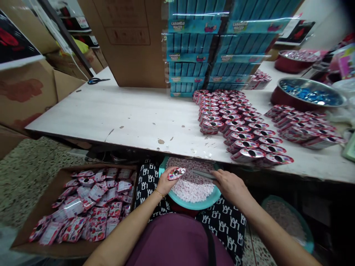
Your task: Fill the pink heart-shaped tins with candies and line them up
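My left hand (165, 181) is closed around a small red-and-white printed packet (172, 175), its oval end with a dark round hole facing up. My right hand (227, 184) grips a grey metal scoop (203, 174) by its near end, pointing left toward the packet. Both hands are over a turquoise basin (191, 205) on my lap, filled with small pale pink candies (194, 190). Whether the scoop carries any candies is too small to tell.
Rows of similar packets (244, 144) stand upright on the white table (138, 118). Behind them rise stacked blue boxes (188, 48). A red bowl of blue-wrapped pieces (307, 94) is at right. On the floor, a carton (36, 225) of packets lies left and another basin (310, 242) right.
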{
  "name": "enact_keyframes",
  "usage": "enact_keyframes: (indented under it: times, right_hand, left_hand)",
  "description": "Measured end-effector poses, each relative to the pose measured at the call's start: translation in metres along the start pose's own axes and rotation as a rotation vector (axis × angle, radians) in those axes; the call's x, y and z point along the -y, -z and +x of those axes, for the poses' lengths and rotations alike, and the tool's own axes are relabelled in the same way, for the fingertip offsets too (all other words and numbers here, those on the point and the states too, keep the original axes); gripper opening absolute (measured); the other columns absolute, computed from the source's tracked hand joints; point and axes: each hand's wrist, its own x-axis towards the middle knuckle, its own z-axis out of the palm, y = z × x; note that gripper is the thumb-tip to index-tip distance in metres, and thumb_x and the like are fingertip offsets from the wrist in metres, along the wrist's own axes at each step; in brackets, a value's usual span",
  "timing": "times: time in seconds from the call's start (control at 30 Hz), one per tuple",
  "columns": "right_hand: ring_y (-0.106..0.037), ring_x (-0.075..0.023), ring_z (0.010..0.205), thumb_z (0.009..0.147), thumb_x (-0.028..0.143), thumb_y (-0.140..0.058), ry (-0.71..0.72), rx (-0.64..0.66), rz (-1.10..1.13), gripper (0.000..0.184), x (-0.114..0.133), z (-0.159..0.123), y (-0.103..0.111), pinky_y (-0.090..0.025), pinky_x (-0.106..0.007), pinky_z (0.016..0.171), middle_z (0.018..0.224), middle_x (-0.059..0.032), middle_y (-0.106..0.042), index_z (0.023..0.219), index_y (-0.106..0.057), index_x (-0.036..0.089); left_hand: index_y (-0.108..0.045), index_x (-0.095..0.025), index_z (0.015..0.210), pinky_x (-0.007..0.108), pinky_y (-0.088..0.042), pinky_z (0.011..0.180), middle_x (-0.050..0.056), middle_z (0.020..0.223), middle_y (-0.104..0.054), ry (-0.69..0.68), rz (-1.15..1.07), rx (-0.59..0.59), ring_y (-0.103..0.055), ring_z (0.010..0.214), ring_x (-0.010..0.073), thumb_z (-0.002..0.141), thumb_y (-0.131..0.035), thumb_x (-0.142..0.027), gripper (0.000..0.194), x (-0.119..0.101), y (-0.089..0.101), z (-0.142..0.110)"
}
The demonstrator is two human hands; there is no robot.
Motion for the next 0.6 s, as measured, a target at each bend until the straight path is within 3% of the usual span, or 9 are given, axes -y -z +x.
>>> enact_keyframes:
  times: [0.13,0.3,0.43,0.6]
  right_hand:
    - [-0.055,-0.0148,0.080,0.083,0.027,-0.040,-0.038,-0.063,0.141,0.024,-0.001,-0.007,-0.008,-0.038,-0.025,0.067,0.089,-0.0023,-0.058,0.104,-0.051,0.023]
    - [-0.054,-0.0155,0.083,0.085,0.030,-0.037,-0.002,-0.222,0.262,0.029,0.001,-0.012,-0.005,-0.040,-0.026,0.072,0.090,-0.0044,-0.058,0.108,-0.050,0.020]
    - [-0.055,-0.0159,0.081,0.084,0.032,-0.039,-0.034,-0.277,0.270,0.029,-0.005,-0.015,-0.006,-0.042,-0.027,0.071,0.089,-0.0042,-0.059,0.108,-0.051,0.021]
    - [-0.056,-0.0163,0.083,0.084,0.033,-0.039,-0.073,-0.238,0.292,0.030,-0.015,-0.022,-0.021,-0.043,-0.028,0.072,0.092,-0.0041,-0.059,0.108,-0.050,0.021]
  left_hand:
    - [-0.055,-0.017,0.103,0.033,-0.041,0.090,0.007,0.106,-0.059,0.065,-0.139,0.045,-0.055,0.098,0.0179,0.061,-0.063,-0.015,0.042,-0.002,-0.004,-0.001]
    - [-0.052,-0.014,0.106,0.032,-0.044,0.086,0.008,0.102,-0.063,0.238,-0.362,-0.060,-0.059,0.090,0.0172,0.058,-0.067,-0.019,0.051,-0.004,-0.020,0.001]
    - [-0.054,-0.014,0.104,0.032,-0.044,0.085,0.007,0.099,-0.064,0.233,-0.376,-0.027,-0.059,0.089,0.0177,0.056,-0.068,-0.017,0.050,-0.011,-0.027,0.004]
    - [-0.055,-0.014,0.103,0.032,-0.044,0.086,0.008,0.102,-0.063,0.164,-0.338,0.013,-0.058,0.091,0.0177,0.057,-0.067,-0.017,0.047,-0.032,-0.019,0.012]
